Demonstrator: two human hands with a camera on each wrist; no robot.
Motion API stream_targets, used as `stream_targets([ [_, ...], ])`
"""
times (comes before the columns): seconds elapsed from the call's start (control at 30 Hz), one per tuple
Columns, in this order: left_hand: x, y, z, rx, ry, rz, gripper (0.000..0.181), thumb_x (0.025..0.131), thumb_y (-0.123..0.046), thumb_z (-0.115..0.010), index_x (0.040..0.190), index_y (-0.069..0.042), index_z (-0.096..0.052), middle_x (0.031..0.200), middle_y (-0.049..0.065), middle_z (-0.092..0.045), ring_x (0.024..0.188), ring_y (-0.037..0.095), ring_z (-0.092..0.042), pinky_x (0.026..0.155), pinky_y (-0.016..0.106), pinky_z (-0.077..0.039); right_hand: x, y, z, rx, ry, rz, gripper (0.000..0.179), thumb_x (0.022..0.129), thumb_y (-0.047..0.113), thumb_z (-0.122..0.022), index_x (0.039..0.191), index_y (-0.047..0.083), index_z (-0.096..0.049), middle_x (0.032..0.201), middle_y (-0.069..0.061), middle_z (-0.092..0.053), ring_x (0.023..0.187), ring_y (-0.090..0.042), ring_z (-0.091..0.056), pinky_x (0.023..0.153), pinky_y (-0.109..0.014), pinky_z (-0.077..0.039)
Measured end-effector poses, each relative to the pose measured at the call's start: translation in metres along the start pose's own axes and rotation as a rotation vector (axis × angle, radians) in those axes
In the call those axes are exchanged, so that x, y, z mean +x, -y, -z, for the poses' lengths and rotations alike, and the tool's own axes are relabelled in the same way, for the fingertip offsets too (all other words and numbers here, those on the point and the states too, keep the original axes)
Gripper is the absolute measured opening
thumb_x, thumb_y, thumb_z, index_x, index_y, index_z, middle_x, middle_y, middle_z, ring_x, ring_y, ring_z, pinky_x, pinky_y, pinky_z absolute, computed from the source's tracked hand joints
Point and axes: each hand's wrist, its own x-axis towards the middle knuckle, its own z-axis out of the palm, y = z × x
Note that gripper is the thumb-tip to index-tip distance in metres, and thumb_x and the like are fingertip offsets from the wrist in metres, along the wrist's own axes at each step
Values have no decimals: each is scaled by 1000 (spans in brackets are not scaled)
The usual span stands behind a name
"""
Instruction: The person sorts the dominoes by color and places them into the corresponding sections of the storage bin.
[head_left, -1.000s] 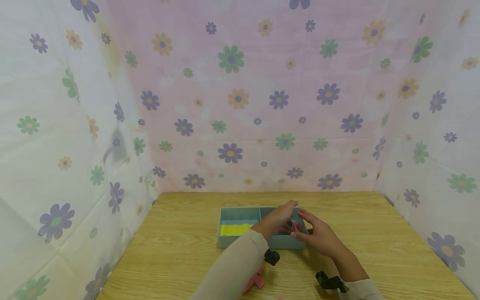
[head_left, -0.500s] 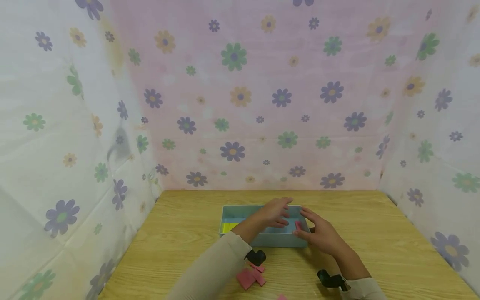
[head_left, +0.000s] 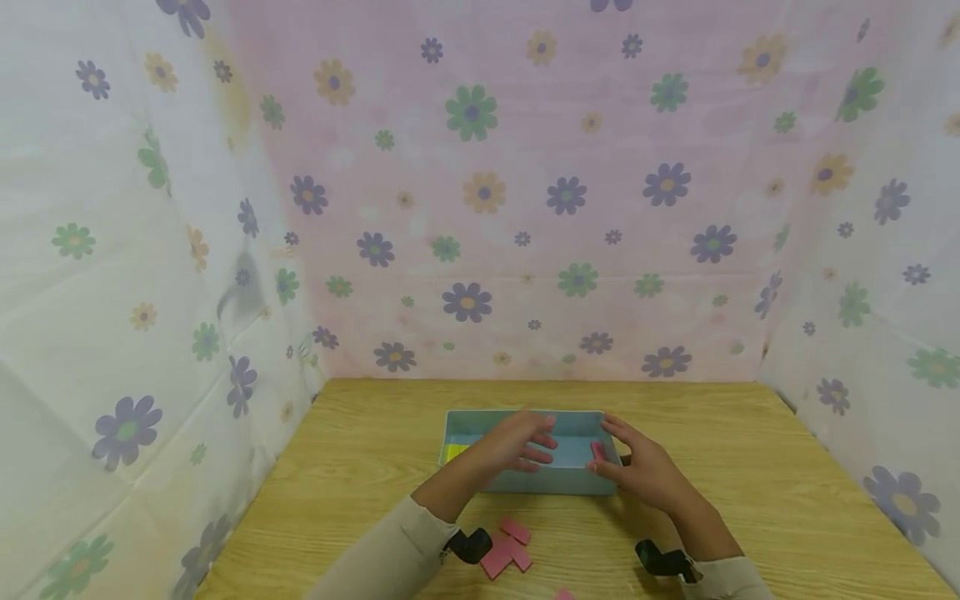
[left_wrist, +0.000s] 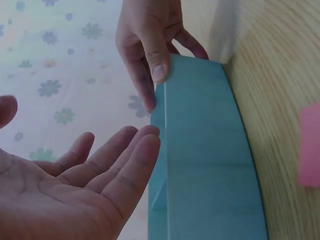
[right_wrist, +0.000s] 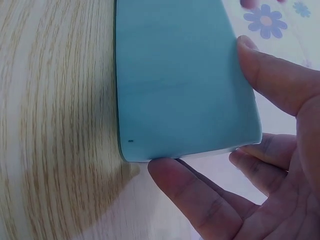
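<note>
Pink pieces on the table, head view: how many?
4 visible: back piece, left piece and right piece grouped in front of the box; fourth piece cut off at frame bottom. More may be hidden.

Teal box [right_wrist: 182, 85] held at its corner end by right grip [right_wrist: 290, 200].
Long edge touched by thumb [right_wrist: 275, 75], short end by fingers [right_wrist: 195, 192]; wood-grain bench [right_wrist: 55, 100] seen at left, flowered cloth [right_wrist: 265, 22] partly covered at right.

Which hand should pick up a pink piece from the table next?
Probably the left hand: it looks empty and open, and most of the loose pink pieces lie nearer its wrist. The right hand is busy holding the box.
</note>
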Motion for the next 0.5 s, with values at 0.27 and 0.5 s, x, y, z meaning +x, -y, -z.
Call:
stream_targets([
  [0.27,-30,19,19,73,3,-55,42,103,-42,-62,132,-11,-63,129,8,-67,119,29,-66,100,55,-56,1,-2,0,-9,6,6,93,93,45,-77,162,2,-31,172,-18,-17,125,-49,-62,82,-34,-63],
  [0.5,-50,39,28,196,34,-108,31,97,-24,-73,123,-8,-70,122,10,-71,107,15,-68,92,36,-57,0,-1,-1,-14,12,-1,93,93,46,-76,162,2,-31,173,-18,-16,126,-50,-61,82,-34,-63],
])
